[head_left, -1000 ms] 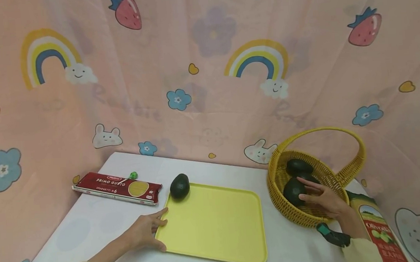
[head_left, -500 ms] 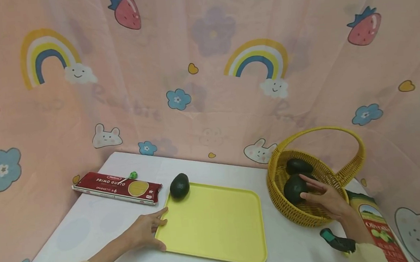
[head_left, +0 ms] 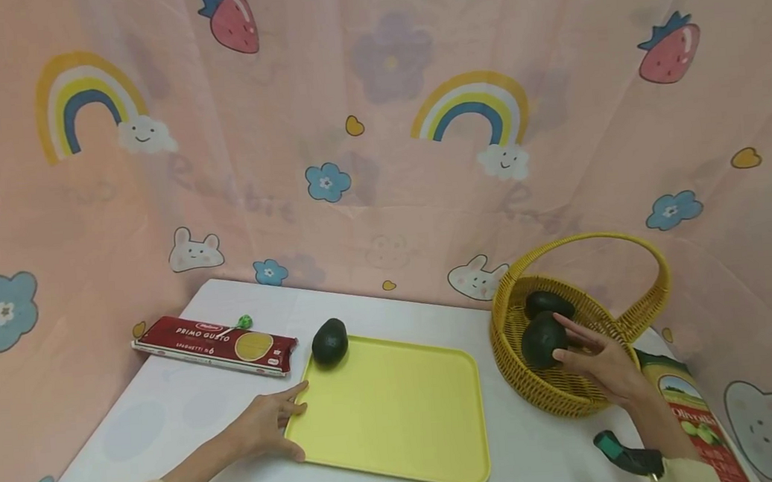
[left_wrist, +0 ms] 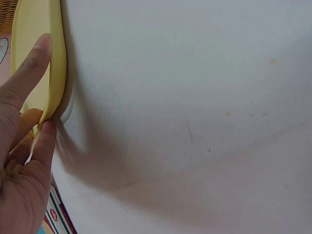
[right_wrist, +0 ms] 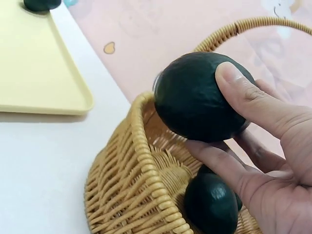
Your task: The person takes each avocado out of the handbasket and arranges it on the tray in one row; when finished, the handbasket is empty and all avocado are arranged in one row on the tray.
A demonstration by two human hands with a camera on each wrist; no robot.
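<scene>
My right hand (head_left: 603, 364) pinches a dark green avocado (right_wrist: 197, 97) between its thumb and fingers, over the opening of the yellow wicker basket (head_left: 523, 381). Inside the basket lies another avocado (head_left: 549, 304); the right wrist view shows a dark avocado (right_wrist: 212, 202) below the held one, with a dark shape partly hidden behind it. My left hand (head_left: 265, 429) grips the left front corner of the yellow tray (head_left: 387, 413), thumb and fingers at its rim (left_wrist: 58, 58). One more avocado (head_left: 330, 343) sits upright at the tray's back left corner.
A red spaghetti pack (head_left: 215, 346) lies at the left of the white table (head_left: 151, 437), with a small green-topped stick (head_left: 242, 323) by its back edge. The basket's tall handle (head_left: 594, 237) arches up. An Olivoila package (head_left: 697, 421) stands partly behind my right arm.
My right hand has raised the avocado slightly, up and away from the basket's bottom, and its wrist has shifted a little right. The left hand and tray stay put.
</scene>
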